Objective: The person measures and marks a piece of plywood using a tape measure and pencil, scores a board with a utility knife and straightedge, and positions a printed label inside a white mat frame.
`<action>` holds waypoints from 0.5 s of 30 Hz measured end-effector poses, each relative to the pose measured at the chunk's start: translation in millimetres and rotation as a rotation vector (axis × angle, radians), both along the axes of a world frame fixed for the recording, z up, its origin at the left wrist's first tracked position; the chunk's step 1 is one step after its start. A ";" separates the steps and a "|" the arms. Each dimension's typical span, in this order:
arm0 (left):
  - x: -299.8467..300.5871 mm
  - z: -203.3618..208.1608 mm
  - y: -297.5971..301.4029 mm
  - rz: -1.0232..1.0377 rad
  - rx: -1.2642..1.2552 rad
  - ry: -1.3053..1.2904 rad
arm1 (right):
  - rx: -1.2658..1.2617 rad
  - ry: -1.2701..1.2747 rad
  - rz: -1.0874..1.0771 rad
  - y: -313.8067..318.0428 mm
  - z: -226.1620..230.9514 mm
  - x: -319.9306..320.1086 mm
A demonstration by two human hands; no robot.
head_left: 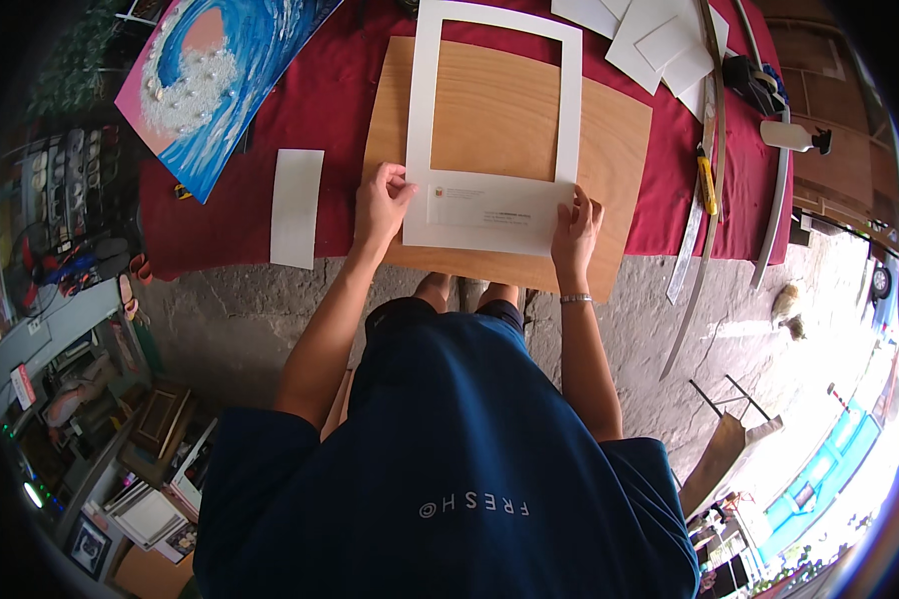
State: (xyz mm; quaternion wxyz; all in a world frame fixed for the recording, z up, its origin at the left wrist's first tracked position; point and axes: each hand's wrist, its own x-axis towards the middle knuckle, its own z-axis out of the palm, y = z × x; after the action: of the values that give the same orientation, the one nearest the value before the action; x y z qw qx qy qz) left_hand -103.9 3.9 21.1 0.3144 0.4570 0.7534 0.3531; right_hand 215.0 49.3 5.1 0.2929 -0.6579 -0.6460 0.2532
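A white picture mat [423, 110] with a large rectangular opening lies on a brown wooden board [609, 150]. Across its lower border rests a white printed paper [469, 205], like an envelope, with a small emblem and lines of text. At the mat's left edge, my left hand [381, 210] has its thumb and fingertips pinched together on the border. My right hand [575, 238] closes on the right edge, its thumb over the border beside the paper's end and its fingers bent around the outside.
A red cloth [340, 100] covers the table. A wave painting [230, 80] and a white strip [297, 210] lie left. To the right are a yellow cutter [707, 180], a metal ruler [684, 250], long strips, white sheets [659, 45], a tape dispenser [751, 85] and a spray bottle [789, 136].
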 end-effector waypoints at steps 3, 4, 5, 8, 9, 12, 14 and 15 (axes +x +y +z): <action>0.5 -1.7 -1.0 0.007 0.020 0.006 | -0.008 0.012 -0.006 0.8 -2.5 -0.5; 0.8 -1.8 -1.2 0.005 0.019 0.012 | -0.005 0.010 -0.008 0.3 -2.8 -0.1; 0.5 -1.6 -1.7 0.005 0.019 0.020 | -0.003 0.009 -0.007 0.4 -2.3 -1.0; 0.2 -0.4 -1.7 -0.002 0.026 0.030 | -0.008 0.008 -0.005 0.6 0.0 -1.3; 0.3 0.5 -1.3 -0.002 0.027 0.017 | -0.012 0.007 -0.005 0.4 0.4 -0.7; 1.2 1.0 -1.0 -0.028 0.014 0.018 | -0.021 0.120 -0.016 0.5 1.5 9.1; -7.3 4.2 -11.6 -0.049 -0.009 0.072 | -0.129 0.156 -0.055 -11.4 14.3 15.0; -10.8 5.2 -19.4 -0.097 0.028 0.166 | -0.181 0.172 -0.077 -21.1 21.5 19.6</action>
State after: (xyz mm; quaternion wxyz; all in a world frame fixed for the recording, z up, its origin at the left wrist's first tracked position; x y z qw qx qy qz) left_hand -114.6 -15.5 26.2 0.2609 0.5249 0.7490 0.3088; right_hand 234.6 28.2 26.5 0.2961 -0.6820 -0.5671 0.3544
